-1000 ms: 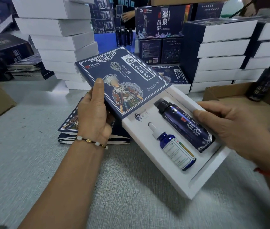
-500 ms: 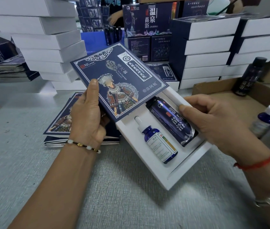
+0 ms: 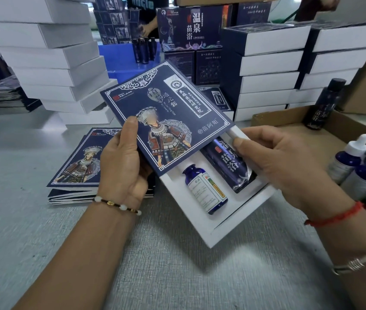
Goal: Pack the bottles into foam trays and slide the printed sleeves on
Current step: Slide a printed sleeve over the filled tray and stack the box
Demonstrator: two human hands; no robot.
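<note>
Left hand (image 3: 123, 168) grips the navy printed card sleeve (image 3: 166, 117), half over the white foam tray (image 3: 233, 220) steadied by the right hand (image 3: 273, 162)'s pinch above the bench; a skewed sleeve could snag the tall dark-blue bottle (image 3: 229, 162).

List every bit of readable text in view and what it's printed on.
"苗阿姐": printed sleeve, lower corner.
"苗浴": dark bottle in the foam tray.
"温泉苗浴": navy carton at the back.
Dropper bottle label and the sleeve's white panel: too small to read.
</note>
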